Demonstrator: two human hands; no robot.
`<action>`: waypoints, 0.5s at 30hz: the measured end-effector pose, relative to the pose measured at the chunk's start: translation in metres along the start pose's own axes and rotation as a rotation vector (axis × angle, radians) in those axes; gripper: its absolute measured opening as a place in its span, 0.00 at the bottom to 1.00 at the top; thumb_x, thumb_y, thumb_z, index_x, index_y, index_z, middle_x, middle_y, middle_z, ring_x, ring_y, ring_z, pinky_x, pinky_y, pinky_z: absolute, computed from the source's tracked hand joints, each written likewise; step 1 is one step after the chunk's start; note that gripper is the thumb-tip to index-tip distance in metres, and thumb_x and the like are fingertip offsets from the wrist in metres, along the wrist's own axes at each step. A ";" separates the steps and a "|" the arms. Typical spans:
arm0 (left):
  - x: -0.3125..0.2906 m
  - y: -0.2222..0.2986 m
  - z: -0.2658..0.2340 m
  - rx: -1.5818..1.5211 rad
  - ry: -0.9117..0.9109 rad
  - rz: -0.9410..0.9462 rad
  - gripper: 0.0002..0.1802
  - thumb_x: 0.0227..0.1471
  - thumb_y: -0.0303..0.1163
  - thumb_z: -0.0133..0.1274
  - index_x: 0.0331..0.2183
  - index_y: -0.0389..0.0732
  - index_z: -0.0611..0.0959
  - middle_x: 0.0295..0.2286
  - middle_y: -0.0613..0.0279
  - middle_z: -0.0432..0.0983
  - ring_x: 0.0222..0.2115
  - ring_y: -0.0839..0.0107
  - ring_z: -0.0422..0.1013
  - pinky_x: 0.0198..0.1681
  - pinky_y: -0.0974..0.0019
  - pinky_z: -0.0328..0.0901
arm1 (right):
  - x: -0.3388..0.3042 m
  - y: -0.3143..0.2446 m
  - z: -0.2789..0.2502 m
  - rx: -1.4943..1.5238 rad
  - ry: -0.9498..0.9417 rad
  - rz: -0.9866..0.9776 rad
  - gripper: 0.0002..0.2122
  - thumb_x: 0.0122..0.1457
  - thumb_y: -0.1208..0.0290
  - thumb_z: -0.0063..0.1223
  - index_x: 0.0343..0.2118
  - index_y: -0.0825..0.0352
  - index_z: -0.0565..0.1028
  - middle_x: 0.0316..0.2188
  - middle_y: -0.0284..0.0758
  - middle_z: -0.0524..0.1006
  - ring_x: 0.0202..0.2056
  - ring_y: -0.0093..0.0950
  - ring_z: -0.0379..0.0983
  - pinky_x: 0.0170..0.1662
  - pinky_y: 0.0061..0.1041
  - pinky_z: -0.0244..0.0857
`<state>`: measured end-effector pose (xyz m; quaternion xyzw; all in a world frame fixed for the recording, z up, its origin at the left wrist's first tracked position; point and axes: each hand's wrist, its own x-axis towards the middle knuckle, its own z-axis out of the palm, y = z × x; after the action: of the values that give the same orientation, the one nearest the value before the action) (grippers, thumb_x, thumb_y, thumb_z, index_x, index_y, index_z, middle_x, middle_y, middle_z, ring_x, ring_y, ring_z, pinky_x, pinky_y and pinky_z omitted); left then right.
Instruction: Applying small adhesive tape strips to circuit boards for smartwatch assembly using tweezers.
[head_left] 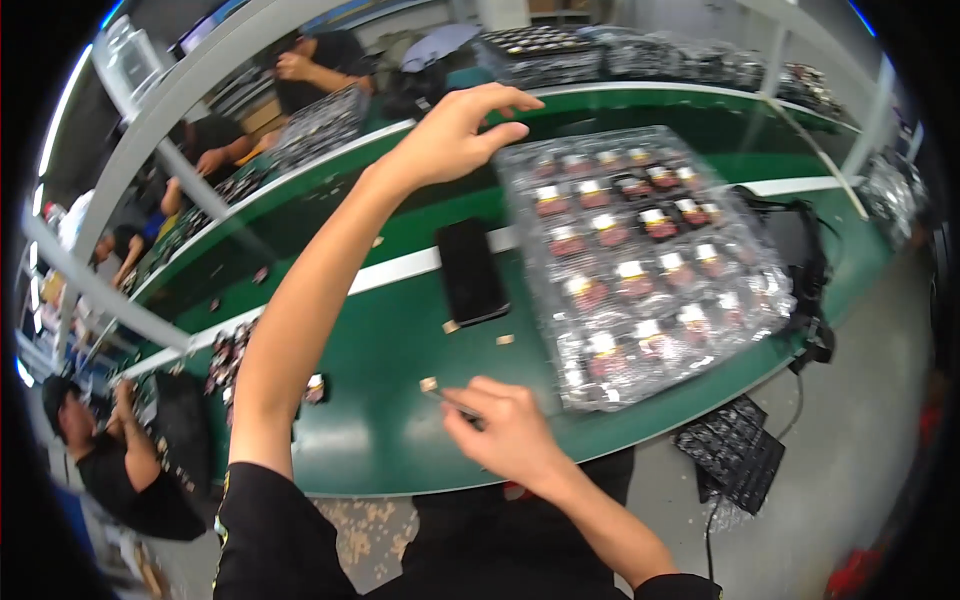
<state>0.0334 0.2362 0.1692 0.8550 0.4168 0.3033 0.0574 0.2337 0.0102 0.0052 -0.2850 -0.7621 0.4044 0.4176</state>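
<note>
Clear plastic, thin and shiny: that's the big pocketed tray [560,330] on the right side of the green surface [375,430], with rows of small reddish-dark parts with white-and-yellow tops [633,275] in it. I'd guess it's light but floppy and a bit slick, so for a carry I'd take opposite edges and keep it level. Pinch one corner and it'd probably sag and jostle the parts.

The left hand [465,130] is up by its far-left corner, grip loose with the fingers spread and nothing visible in it. Can't tell if it's actually touching the plastic.

The right hand's [505,425] grip is closed around a thin dark tool [465,409], whose tip is right at a tiny tan block [429,385] on the near part of the surface. Honestly can't tell if it's pinched or just touched. Block looks stiff and nearly weightless, so imo a gentle hold across its sides beats squeezing a corner, which could send it flying.
</note>
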 end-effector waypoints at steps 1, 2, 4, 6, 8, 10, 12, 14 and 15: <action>-0.020 -0.015 -0.013 0.029 -0.006 -0.061 0.22 0.67 0.37 0.61 0.60 0.44 0.85 0.55 0.57 0.84 0.53 0.59 0.80 0.56 0.57 0.73 | -0.002 0.000 0.001 0.028 0.009 0.017 0.08 0.60 0.73 0.66 0.41 0.68 0.87 0.29 0.38 0.81 0.26 0.41 0.81 0.31 0.38 0.75; -0.044 -0.030 -0.031 0.121 -0.070 -0.145 0.22 0.67 0.38 0.61 0.59 0.43 0.85 0.54 0.54 0.85 0.52 0.58 0.81 0.56 0.57 0.74 | -0.001 -0.001 0.001 0.009 0.002 -0.006 0.08 0.60 0.74 0.66 0.41 0.68 0.87 0.28 0.38 0.80 0.25 0.40 0.80 0.30 0.37 0.75; -0.099 -0.062 -0.059 0.301 -0.216 -0.376 0.24 0.65 0.40 0.62 0.58 0.40 0.85 0.52 0.49 0.85 0.52 0.56 0.81 0.55 0.56 0.74 | -0.003 -0.003 -0.001 0.000 -0.014 -0.027 0.08 0.60 0.74 0.66 0.41 0.69 0.87 0.27 0.37 0.80 0.24 0.39 0.80 0.29 0.36 0.74; -0.166 -0.097 -0.085 0.519 -0.377 -0.619 0.29 0.61 0.45 0.66 0.57 0.37 0.85 0.50 0.46 0.86 0.51 0.54 0.82 0.55 0.54 0.75 | -0.001 -0.003 0.001 -0.011 -0.016 -0.046 0.08 0.59 0.74 0.67 0.40 0.69 0.87 0.26 0.36 0.79 0.23 0.37 0.79 0.28 0.36 0.73; -0.209 -0.106 -0.091 0.562 -0.477 -0.821 0.34 0.56 0.49 0.70 0.56 0.36 0.86 0.51 0.44 0.85 0.50 0.52 0.83 0.55 0.54 0.75 | 0.000 -0.003 0.001 -0.018 -0.034 -0.036 0.08 0.59 0.74 0.67 0.40 0.70 0.87 0.26 0.36 0.79 0.22 0.36 0.78 0.28 0.35 0.72; -0.247 -0.116 -0.090 0.425 -0.452 -0.869 0.30 0.56 0.45 0.71 0.54 0.36 0.86 0.48 0.45 0.85 0.48 0.49 0.81 0.53 0.54 0.75 | 0.001 -0.006 0.001 -0.030 -0.055 -0.032 0.08 0.59 0.75 0.67 0.41 0.70 0.87 0.26 0.35 0.79 0.21 0.35 0.77 0.27 0.35 0.72; -0.268 -0.118 -0.084 0.380 -0.346 -0.787 0.27 0.57 0.42 0.70 0.52 0.35 0.86 0.46 0.47 0.84 0.46 0.50 0.81 0.52 0.54 0.75 | 0.001 -0.008 0.002 -0.061 -0.051 -0.049 0.09 0.58 0.76 0.67 0.41 0.70 0.87 0.25 0.34 0.78 0.20 0.33 0.75 0.26 0.33 0.70; -0.289 -0.117 -0.080 0.383 -0.173 -0.583 0.18 0.58 0.33 0.68 0.47 0.33 0.87 0.39 0.47 0.81 0.42 0.50 0.80 0.49 0.51 0.74 | 0.001 -0.010 0.004 -0.048 -0.061 -0.053 0.09 0.58 0.76 0.68 0.41 0.71 0.87 0.25 0.34 0.78 0.19 0.31 0.74 0.25 0.32 0.69; -0.285 -0.108 -0.073 0.373 -0.170 -0.595 0.18 0.58 0.33 0.68 0.47 0.33 0.87 0.39 0.47 0.81 0.42 0.50 0.80 0.49 0.51 0.74 | 0.001 -0.010 0.005 -0.047 -0.051 -0.046 0.09 0.58 0.77 0.68 0.41 0.71 0.87 0.25 0.34 0.78 0.18 0.29 0.74 0.24 0.31 0.68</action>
<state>-0.2148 0.0811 0.0565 0.7142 0.6893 0.1199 0.0204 0.2284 0.0044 0.0124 -0.2668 -0.7882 0.3839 0.4003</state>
